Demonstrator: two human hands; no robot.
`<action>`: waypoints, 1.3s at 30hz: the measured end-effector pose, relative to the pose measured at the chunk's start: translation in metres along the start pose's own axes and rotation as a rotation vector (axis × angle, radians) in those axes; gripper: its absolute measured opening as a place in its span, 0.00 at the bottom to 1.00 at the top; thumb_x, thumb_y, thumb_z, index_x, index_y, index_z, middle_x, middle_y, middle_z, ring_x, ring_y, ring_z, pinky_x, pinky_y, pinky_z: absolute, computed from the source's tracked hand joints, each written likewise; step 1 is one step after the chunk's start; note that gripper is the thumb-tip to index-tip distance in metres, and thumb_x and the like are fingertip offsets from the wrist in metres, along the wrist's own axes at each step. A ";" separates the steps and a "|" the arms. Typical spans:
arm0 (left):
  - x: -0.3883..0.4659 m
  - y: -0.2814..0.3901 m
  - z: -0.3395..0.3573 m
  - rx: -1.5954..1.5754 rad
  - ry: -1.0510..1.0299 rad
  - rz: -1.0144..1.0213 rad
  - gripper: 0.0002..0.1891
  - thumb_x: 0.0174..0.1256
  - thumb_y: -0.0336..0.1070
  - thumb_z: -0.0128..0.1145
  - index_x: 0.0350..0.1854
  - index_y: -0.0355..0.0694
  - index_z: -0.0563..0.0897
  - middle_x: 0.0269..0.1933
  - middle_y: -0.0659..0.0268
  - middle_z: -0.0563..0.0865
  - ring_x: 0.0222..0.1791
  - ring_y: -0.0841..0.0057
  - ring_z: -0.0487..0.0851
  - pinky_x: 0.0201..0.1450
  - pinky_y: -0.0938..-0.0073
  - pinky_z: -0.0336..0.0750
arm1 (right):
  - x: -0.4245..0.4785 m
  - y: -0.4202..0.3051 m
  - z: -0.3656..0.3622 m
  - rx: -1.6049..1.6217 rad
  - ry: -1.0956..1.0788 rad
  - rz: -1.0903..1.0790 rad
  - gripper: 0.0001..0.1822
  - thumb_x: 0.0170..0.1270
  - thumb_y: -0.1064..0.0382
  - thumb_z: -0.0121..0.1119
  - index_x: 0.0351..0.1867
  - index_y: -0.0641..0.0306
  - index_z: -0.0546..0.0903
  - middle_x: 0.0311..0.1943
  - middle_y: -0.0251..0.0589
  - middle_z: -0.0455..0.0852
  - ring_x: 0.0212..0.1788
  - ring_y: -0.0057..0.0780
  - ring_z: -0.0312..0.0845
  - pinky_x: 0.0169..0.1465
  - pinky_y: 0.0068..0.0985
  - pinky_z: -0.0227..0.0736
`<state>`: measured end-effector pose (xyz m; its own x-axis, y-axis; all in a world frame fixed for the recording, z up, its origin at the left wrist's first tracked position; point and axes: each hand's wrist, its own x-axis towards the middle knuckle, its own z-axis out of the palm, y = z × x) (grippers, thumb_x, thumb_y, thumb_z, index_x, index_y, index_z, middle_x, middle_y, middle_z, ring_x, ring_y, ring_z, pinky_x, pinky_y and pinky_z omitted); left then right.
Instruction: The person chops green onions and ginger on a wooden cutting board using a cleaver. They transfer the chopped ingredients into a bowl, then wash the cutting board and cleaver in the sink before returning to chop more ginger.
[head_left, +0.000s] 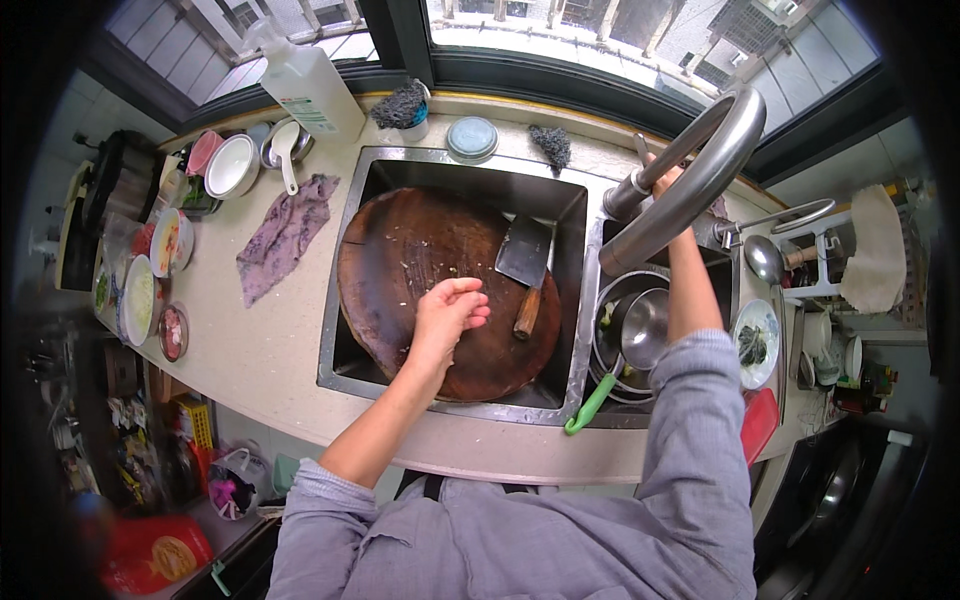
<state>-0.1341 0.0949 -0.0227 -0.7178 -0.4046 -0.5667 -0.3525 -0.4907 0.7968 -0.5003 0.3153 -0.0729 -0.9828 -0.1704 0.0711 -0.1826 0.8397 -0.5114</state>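
My left hand (454, 304) is over a round wooden chopping block (405, 300), its fingers loosely curled and nothing in them. The block fills the left sink basin (577, 300) and carries small food scraps. On it lies a cleaver (525, 251), its wooden handle pointing towards me. My right hand (664, 178) reaches behind the curved metal faucet (739, 142), close to its lever (640, 146). The spout hides much of that hand, so its grip is unclear. Below my right forearm, a ladle (646, 326) with a green handle rests across a metal pot (600, 300) in the right basin.
A purple cloth (289, 229) lies on the left counter, near bowls of chopped food (141, 300). A plastic bottle (307, 90), a round lid (472, 138) and a steel-wool scourer (553, 147) stand along the window. To the right is a plate (756, 345) with dark greens.
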 end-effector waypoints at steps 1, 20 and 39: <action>0.006 -0.004 0.007 -0.047 -0.005 -0.034 0.11 0.64 0.28 0.54 0.48 0.32 0.77 0.38 0.59 0.84 0.34 0.75 0.84 0.38 0.79 0.81 | 0.019 0.008 0.002 -0.171 -0.022 0.012 0.23 0.64 0.44 0.46 0.44 0.55 0.84 0.45 0.54 0.83 0.51 0.53 0.77 0.54 0.41 0.71; 0.060 -0.021 0.097 -0.772 -0.264 -0.339 0.06 0.63 0.31 0.58 0.34 0.34 0.78 0.31 0.60 0.82 0.28 0.73 0.81 0.30 0.77 0.80 | -0.287 -0.098 0.072 0.345 -0.457 0.161 0.26 0.59 0.51 0.56 0.54 0.66 0.72 0.51 0.64 0.76 0.54 0.59 0.72 0.53 0.45 0.69; 0.042 0.088 -0.104 1.367 0.118 0.740 0.26 0.66 0.50 0.53 0.59 0.36 0.74 0.60 0.51 0.76 0.61 0.60 0.73 0.62 0.64 0.66 | -0.345 -0.160 0.003 1.260 -0.885 0.349 0.47 0.45 0.80 0.55 0.72 0.51 0.57 0.33 0.39 0.73 0.20 0.21 0.70 0.16 0.19 0.65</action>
<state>-0.1327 -0.0451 0.0021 -0.9458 -0.3186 0.0632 -0.2607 0.8606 0.4375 -0.1321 0.2383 -0.0187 -0.5609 -0.6820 -0.4694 0.6224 0.0265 -0.7822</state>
